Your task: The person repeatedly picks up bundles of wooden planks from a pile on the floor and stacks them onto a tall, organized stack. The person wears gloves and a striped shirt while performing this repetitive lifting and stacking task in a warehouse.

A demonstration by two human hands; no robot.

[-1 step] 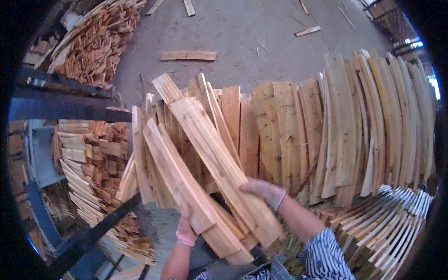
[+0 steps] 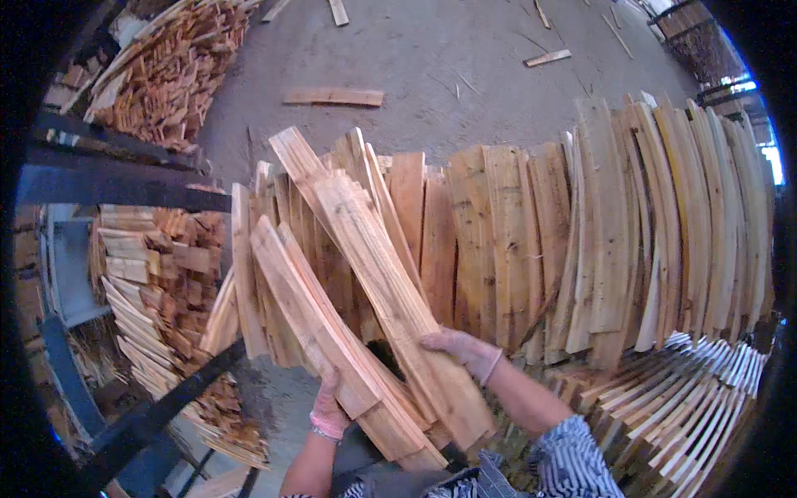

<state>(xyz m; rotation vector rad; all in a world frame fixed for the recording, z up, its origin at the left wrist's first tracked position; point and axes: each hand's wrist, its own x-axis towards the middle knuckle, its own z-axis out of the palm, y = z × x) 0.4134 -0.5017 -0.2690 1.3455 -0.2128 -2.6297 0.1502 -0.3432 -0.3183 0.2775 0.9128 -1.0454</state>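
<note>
My left hand [image 2: 330, 404], in a pale pink-white glove, is closed on the outer edge of several overlapping wooden boards [image 2: 315, 336]. They slant from upper left down toward my body. My right hand [image 2: 465, 351], gloved alike, grips the right edge of a second bundle of wooden boards [image 2: 378, 261], lying at the same slant. The two bundles are apart in the middle, with a dark gap between them, and come close together at their near ends. My thumbs and the undersides of both bundles are partly hidden.
A long row of upright boards [image 2: 510, 241] stands beyond my hands, reaching far right. More stacked boards [image 2: 681, 407] fan out at lower right. Dark metal bars [image 2: 158, 415] and piles of wood pieces [image 2: 170, 299] are at left. A loose board [image 2: 334, 98] lies on the floor.
My right hand and its boards have shifted slightly left. Both hands keep their hold; the rest of the view has moved only a little.
</note>
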